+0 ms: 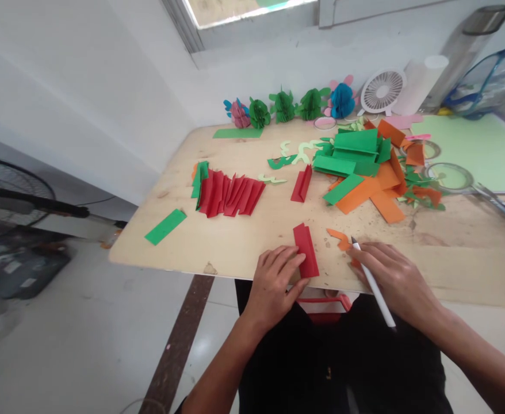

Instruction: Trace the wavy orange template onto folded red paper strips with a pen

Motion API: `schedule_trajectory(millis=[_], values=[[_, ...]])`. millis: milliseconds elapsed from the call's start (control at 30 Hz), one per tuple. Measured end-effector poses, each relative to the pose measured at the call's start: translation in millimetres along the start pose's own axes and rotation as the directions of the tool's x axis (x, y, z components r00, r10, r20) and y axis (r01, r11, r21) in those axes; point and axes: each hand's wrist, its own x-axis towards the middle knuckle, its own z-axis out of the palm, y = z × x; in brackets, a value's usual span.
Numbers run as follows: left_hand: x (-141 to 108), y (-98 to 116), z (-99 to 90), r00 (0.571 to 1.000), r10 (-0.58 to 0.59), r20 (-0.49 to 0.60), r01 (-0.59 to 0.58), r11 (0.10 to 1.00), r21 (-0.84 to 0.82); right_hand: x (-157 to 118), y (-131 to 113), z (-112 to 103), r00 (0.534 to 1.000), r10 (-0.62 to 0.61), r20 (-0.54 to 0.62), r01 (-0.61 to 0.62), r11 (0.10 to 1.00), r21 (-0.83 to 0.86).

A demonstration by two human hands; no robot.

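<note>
At the table's front edge a folded red paper strip [308,259] lies under my left hand [276,284]. The fingers of that hand press its left side, and the thumb rests at its lower end. My right hand [393,279] is closed around a white pen [375,290], its dark tip pointing up and left. An orange paper cut-out [342,239] lies by the pen tip, partly covered by the right fingers. Farther back stands another folded red strip [301,184]. A row of folded red papers [230,194] is at the left.
Green folded papers [351,152] and orange pieces [379,187] are heaped at the right. Scissors [502,207] and tape rolls [448,177] lie beyond. Paper honeycomb figures [284,107] and a small white fan [382,92] line the wall. A green strip [165,226] lies far left.
</note>
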Motion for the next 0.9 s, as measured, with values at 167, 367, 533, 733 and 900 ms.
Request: schedule_trajectory(millis=[167, 367, 533, 733, 900], values=[[-1, 4, 3.6, 0.995, -0.051, -0.084, 0.047, 0.998, -0.045, 6, -15, 4, 0.994, 0.071, -0.085, -0.063, 0.993, 0.098], [0, 8, 8.2, 0.978, -0.119, -0.169, 0.098, 0.987, -0.125, 21, -44, 14, 0.979, 0.186, -0.087, -0.160, 0.955, 0.249], [1, 11, 11.2, 0.967, -0.148, -0.207, 0.115, 0.980, -0.163, 31, -57, 26, 0.957, 0.287, -0.051, -0.259, 0.917, 0.303], [1, 13, 12.3, 0.961, -0.178, -0.209, 0.139, 0.972, -0.191, 39, -62, 36, 0.944, 0.322, -0.077, -0.290, 0.916, 0.278], [3, 14, 11.2, 0.955, -0.194, -0.223, 0.146, 0.966, -0.214, 42, -63, 41, 0.941, 0.329, -0.075, -0.299, 0.916, 0.267]])
